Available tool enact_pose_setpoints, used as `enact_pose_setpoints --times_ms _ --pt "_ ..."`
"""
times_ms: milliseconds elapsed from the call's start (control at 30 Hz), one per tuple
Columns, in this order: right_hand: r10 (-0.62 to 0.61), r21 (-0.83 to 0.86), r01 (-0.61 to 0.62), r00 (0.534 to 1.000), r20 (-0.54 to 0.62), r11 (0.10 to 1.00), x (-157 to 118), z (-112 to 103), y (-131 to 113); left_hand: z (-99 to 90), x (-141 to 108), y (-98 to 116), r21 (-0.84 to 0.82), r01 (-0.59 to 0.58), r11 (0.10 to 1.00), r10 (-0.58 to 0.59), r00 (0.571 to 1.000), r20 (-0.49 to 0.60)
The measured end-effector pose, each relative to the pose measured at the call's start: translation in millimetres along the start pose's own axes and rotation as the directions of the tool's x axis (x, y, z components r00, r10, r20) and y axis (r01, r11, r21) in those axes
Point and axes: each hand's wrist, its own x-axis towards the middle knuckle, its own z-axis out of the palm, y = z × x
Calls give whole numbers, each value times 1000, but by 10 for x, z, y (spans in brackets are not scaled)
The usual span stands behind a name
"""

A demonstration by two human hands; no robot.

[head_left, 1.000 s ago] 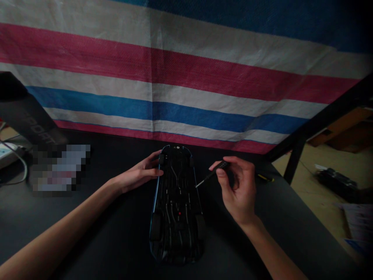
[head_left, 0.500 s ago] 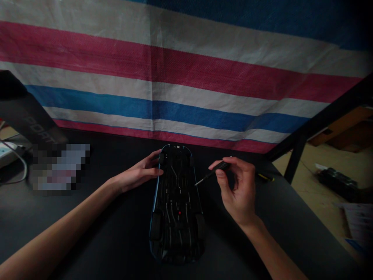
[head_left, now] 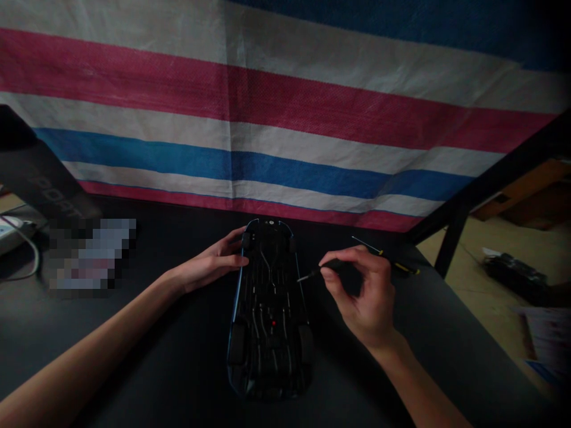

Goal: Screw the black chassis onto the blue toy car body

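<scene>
A blue toy car (head_left: 272, 297) lies upside down on the black table, its dark underside with wheels and a small red dot facing up. My left hand (head_left: 218, 261) grips its left edge near the far end, the thumb on the rim and the other fingers partly hidden along the side. Pinched between the thumb and fingers of my right hand (head_left: 363, 291) is a small screwdriver (head_left: 310, 275) with a dark handle. Its metal tip points left at the car's right edge; whether it touches is unclear.
Behind my right hand lies a second screwdriver (head_left: 404, 267) with a yellow and black handle. A dark box (head_left: 53, 184), a power strip (head_left: 13, 235) and a blurred-out item (head_left: 96, 255) sit at the left. Striped sheeting (head_left: 285, 125) hangs along the table's back edge.
My right hand has tipped the screwdriver lower and flatter, its tip still by the car's right edge. More of the second screwdriver shows behind it. My left hand and the car stay put.
</scene>
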Motion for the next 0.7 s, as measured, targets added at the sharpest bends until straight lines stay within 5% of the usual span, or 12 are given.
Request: enact_pose_setpoints --times_ms 200,333,700 --pt "-105 -216 99 994 -16 971 31 -29 3 26 -1 13 -7 -5 1000 5 1000 -9" --pt "-79 -186 89 995 61 979 58 -58 -47 16 -3 3 -11 -11 1000 11 1000 -4" --pt "-31 -236 38 999 31 971 40 -49 -61 69 -12 31 -3 -9 1000 9 1000 -20"
